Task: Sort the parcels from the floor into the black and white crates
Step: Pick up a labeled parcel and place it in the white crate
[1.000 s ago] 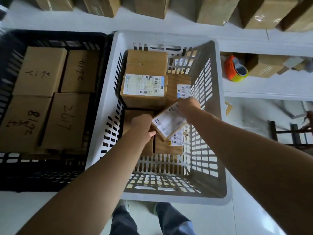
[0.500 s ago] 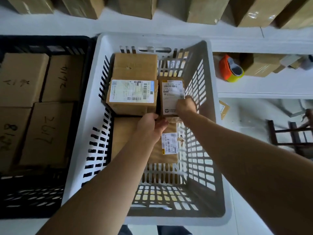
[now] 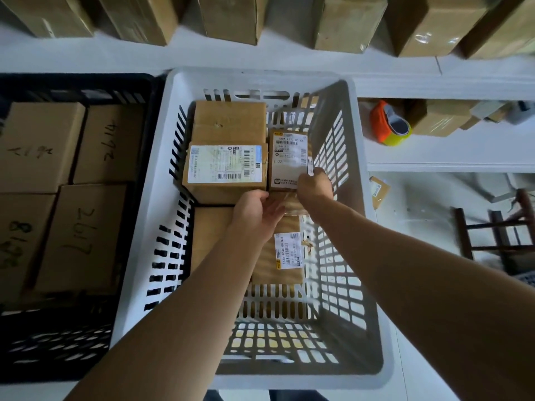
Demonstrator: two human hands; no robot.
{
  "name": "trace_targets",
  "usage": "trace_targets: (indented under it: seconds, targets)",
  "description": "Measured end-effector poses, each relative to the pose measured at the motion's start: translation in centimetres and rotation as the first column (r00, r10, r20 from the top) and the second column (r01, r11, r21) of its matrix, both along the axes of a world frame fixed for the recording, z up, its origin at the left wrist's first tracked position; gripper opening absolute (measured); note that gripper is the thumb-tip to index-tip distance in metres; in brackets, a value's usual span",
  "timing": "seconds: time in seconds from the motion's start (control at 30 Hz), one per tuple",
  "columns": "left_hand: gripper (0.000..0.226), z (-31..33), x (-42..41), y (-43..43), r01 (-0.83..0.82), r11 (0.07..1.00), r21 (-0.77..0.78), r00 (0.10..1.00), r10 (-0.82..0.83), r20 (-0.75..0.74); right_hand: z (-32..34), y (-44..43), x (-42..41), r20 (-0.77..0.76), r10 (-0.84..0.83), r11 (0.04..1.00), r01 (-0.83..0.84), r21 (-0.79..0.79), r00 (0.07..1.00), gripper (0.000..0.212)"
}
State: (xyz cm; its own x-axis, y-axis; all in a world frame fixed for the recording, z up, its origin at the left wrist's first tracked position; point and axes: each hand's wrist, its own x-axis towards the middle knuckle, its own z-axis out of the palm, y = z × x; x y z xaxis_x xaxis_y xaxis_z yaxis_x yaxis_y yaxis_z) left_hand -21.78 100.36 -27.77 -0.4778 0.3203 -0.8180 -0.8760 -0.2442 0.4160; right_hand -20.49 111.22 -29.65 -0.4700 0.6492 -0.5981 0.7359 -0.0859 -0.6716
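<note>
The white crate (image 3: 139,256) stands in the middle and the black crate (image 3: 150,82) beside it on the left. A small brown parcel (image 3: 288,157) with a white label lies flat at the far right of the white crate, against a big labelled box (image 3: 225,166). My right hand (image 3: 315,183) grips the small parcel's near right corner. My left hand (image 3: 257,211) holds its near left corner, thumb above and fingers against the near side. Another labelled parcel (image 3: 286,250) lies nearer, partly under my arms.
The black crate holds several boxes with handwritten numbers (image 3: 84,233). Cardboard boxes (image 3: 344,21) line the white shelf behind. An orange tape dispenser (image 3: 389,124) sits on a lower shelf at right, with a small parcel (image 3: 377,191) on the floor and a wooden stool (image 3: 498,235).
The small parcel has gone from tilted above the near boxes to lying flat at the far right of the white crate. Both hands moved forward with it.
</note>
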Motion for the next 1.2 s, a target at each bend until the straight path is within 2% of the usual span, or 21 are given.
trace_targets:
  seconds: [0.1, 0.17, 0.27, 0.33, 0.5, 0.57, 0.67, 0.73, 0.83, 0.93, 1.03, 1.2]
  targets:
    - [0.03, 1.0, -0.1, -0.7, 0.034, 0.995, -0.097, 0.999, -0.037, -0.031, 1.6, -0.7, 0.1, -0.089, -0.01, 0.986, 0.024, 0.164, 0.996, 0.036]
    - [0.035, 1.8, 0.1, -1.2, 0.022, 0.992, -0.125, 0.999, -0.028, -0.047, 3.1, -1.5, 0.1, -0.164, -0.018, 0.975, 0.053, 0.214, 0.986, 0.037]
    - [0.015, 3.9, 0.5, -2.1, 0.022, 0.995, -0.1, 0.993, -0.033, -0.112, 6.0, -3.0, 0.6, -0.344, -0.057, 0.985, 0.109, 0.135, 0.937, 0.033]
    - [0.015, 5.8, 0.3, -2.8, 0.036, 0.991, -0.133, 0.97, -0.066, -0.234, 8.1, -4.1, 1.4, -0.467, -0.105, 0.985, 0.155, 0.071, 0.878, 0.031]
    - [0.016, 11.3, 0.1, -5.4, 0.087, 0.989, -0.12, 0.819, -0.14, -0.557, 13.2, -7.0, 3.8, -0.665, -0.162, 0.976, 0.216, -0.001, 0.729, 0.025]
    - [0.02, 13.4, 0.5, -6.6, 0.156, 0.983, -0.101, 0.724, -0.183, -0.665, 15.3, -8.5, 5.1, -0.716, -0.192, 0.966, 0.258, -0.018, 0.671, 0.023]
    - [0.022, 15.8, 1.7, -8.4, 0.308, 0.943, -0.122, 0.553, -0.282, -0.784, 17.5, -10.8, 7.7, -0.773, -0.25, 0.94, 0.337, -0.05, 0.583, 0.039]
    - [0.018, 17.0, 3.1, -9.3, 0.438, 0.889, -0.135, 0.419, -0.334, -0.845, 18.8, -12.4, 10.0, -0.791, -0.283, 0.913, 0.404, -0.049, 0.543, 0.044]
    - [0.022, 18.3, 6.3, -9.9, 0.605, 0.777, -0.176, 0.25, -0.395, -0.884, 20.0, -15.1, 14.5, -0.8, -0.366, 0.839, 0.541, -0.062, 0.475, 0.028]
    - [0.027, 18.7, 11.3, -9.6, 0.753, 0.636, -0.168, 0.182, -0.447, -0.876, 20.1, -17.5, 20.4, -0.792, -0.463, 0.72, 0.69, -0.074, 0.398, 0.022]
    - [0.021, 18.6, 18.1, -9.5, 0.864, 0.468, -0.187, 0.086, -0.502, -0.86, 19.6, -19.7, 27.4, -0.778, -0.534, 0.577, 0.815, -0.049, 0.331, 0.02]
    - [0.021, 16.6, 30.4, -11.3, 0.966, 0.17, -0.197, -0.073, -0.547, -0.834, 16.7, -24.5, 40.1, -0.724, -0.657, 0.308, 0.951, -0.004, 0.21, 0.026]
